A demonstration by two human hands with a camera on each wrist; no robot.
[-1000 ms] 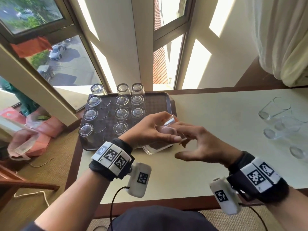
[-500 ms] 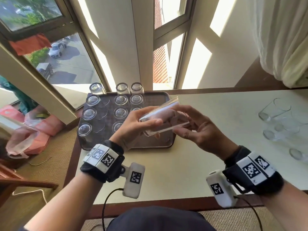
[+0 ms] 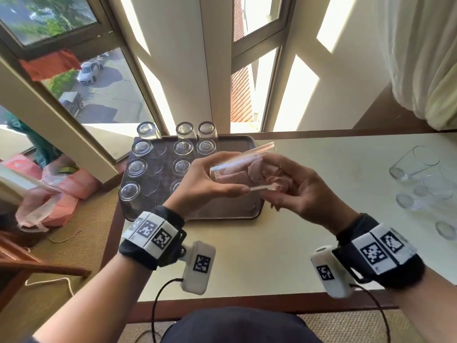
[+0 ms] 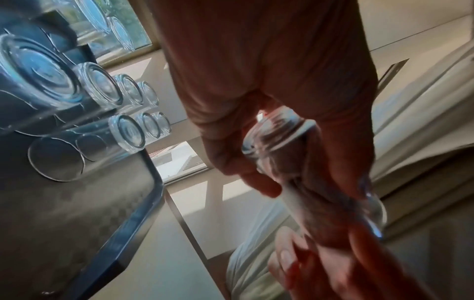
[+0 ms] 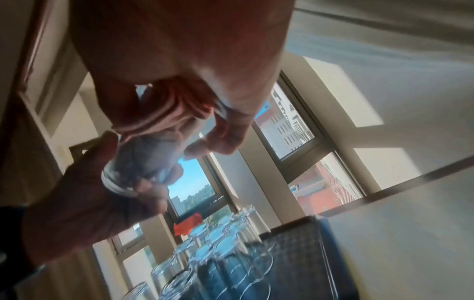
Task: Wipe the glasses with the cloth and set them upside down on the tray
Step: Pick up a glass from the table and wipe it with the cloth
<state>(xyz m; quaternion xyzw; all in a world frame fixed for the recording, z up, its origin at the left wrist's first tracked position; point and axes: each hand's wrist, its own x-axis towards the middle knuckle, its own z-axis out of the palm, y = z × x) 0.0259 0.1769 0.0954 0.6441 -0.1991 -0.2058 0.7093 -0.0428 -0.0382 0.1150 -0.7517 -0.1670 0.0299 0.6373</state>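
CHANGE: clear tumbler glass (image 3: pixel 237 167) lifted from the cream table (image 3: pixel 247 256) to frame centre, above the dark rectangular tray (image 3: pixel 222 214) | pale pink cloth (image 3: pixel 262 174) now stuffed inside | left hand (image 3: pixel 197 184) fingers curl round its base | right hand (image 3: pixel 296 189) fingers pinch the cloth | wiping under way, inverting pending

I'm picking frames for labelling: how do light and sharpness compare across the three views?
Head view: sharp, hard sun patches on the wall, the glass and cloth clear. Left wrist view: backlit, the left hand dark, the glass smeared. Right wrist view: the right hand shadowed, the table streaked with blur.
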